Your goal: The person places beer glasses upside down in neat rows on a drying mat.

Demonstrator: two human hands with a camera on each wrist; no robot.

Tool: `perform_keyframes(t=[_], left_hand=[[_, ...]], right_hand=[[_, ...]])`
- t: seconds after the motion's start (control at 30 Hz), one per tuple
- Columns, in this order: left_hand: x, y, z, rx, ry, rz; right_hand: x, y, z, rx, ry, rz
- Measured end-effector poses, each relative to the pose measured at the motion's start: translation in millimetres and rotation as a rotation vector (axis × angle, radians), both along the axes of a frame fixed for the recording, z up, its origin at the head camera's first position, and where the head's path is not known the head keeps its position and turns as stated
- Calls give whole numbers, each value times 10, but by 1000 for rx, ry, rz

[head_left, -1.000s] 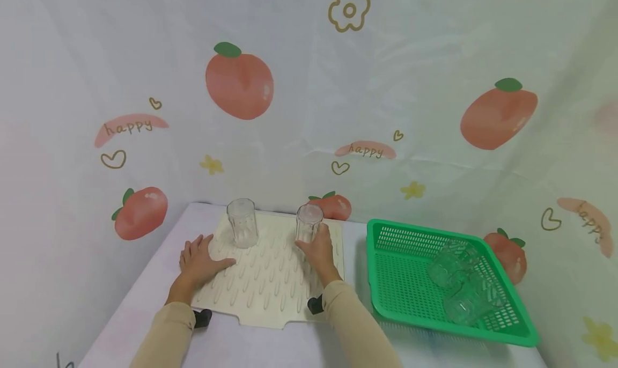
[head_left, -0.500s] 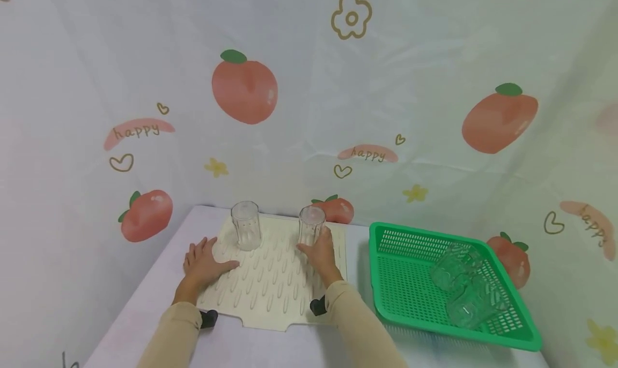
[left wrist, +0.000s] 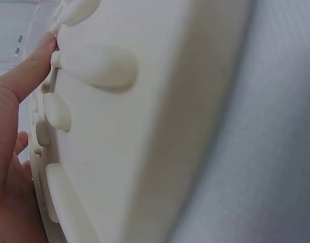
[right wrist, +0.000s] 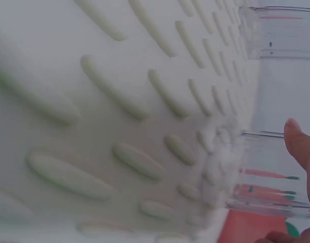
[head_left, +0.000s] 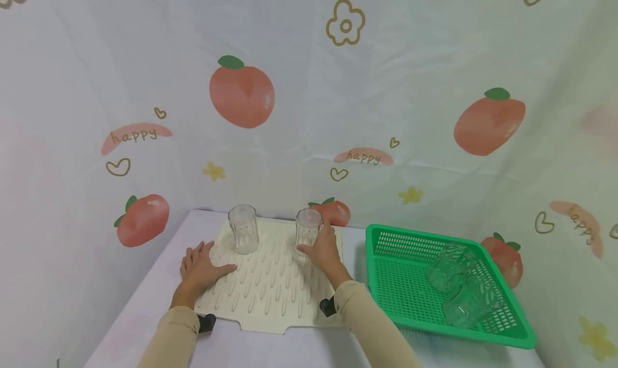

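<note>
A cream ridged draining mat [head_left: 270,285] lies on the table in the head view. My left hand [head_left: 200,271] rests on its left edge, fingers spread and thumb out over the ridges; the left wrist view shows the thumb [left wrist: 36,68] against the mat. Toward the mat's back right stands a clear drinking glass [head_left: 306,229]. My right hand [head_left: 326,254] holds it, thumb on the near left side and fingers round the right, partly hidden. The right wrist view also shows this glass [right wrist: 261,177] beside the thumb. Another clear glass [head_left: 244,231] stands at the mat's back left.
Right of the mat sits a green plastic basket [head_left: 454,332]. Inside, at its right side, lie clear glasses [head_left: 463,306]. A white cloth [head_left: 289,159] printed with fruit hangs close behind the table.
My right wrist and sleeve have swung slightly to the right while the hand stays at the glass. The left hand keeps its place, and the head view has shifted a little.
</note>
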State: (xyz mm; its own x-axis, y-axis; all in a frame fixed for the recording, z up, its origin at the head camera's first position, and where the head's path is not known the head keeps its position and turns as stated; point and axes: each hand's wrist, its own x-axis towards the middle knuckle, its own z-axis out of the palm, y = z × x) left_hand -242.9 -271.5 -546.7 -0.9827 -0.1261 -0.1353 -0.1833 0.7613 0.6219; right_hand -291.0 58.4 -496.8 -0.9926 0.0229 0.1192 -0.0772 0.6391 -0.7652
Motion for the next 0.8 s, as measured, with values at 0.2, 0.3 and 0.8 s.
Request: perform_keyframes(t=[0.2, 0.3, 0.8], left_hand=[[5, -22, 4, -3, -4, 8], [1, -22, 11, 4, 0, 2], [7, 16, 36, -4, -14, -9]], right_hand=[[40, 63, 236, 86, 42, 68], [68, 111, 333, 172, 37, 82], [183, 432, 738, 609, 113, 180]])
